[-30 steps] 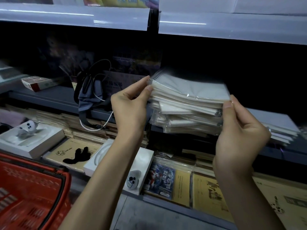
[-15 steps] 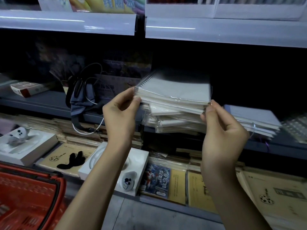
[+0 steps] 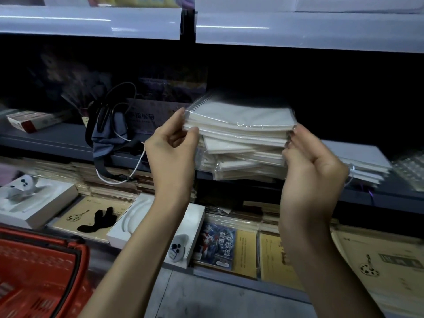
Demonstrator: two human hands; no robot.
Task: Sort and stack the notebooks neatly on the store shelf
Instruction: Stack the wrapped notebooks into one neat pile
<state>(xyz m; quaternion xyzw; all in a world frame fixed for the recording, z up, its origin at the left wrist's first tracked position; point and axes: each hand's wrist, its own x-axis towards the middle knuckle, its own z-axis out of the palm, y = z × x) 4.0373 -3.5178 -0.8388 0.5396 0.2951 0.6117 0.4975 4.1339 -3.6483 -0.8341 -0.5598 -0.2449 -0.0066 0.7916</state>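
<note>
Head cam: notebk stack (image 3: 241, 138) on dim grey store shelf (image 3: 57, 140).

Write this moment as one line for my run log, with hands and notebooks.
stack of notebooks: on shelf, uneven | left hand: pinches its left corner | right hand: holds its right edge | step: squaring

Light strips along the upper shelf edge (image 3: 91, 21) glare white across the top of the frame, while the recess beneath them falls into near-black shadow. Plastic wrap on the notebooks (image 3: 241, 118) at centre catches small highlights. Motion blur softens the right hand (image 3: 316, 175) and the red basket (image 3: 34, 271) at lower left. Shelf lines bow toward the wide-angle edges.
</note>
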